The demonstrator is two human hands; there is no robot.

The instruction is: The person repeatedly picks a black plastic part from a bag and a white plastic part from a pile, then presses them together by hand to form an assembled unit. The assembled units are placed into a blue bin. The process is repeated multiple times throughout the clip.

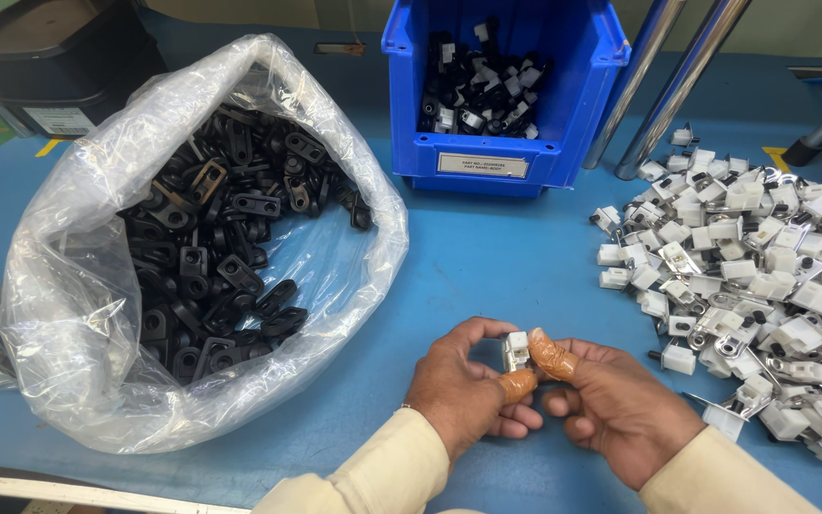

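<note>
My left hand (463, 390) and my right hand (611, 405) meet low in the middle of the view, over the blue table (487, 266). Both pinch one small white plastic part (516, 350) between thumbs and fingers. Each thumb wears an orange rubber finger cot. A clear plastic bag (78, 286) of black plastic pieces (221, 257) lies open to the left of my hands. A pile of white parts with metal clips (753, 266) spreads out to the right.
A blue bin (501, 143) with black-and-white assembled parts stands at the back centre. Two shiny metal posts (663, 86) rise behind the white pile. A black tray (49, 57) sits at the far left corner.
</note>
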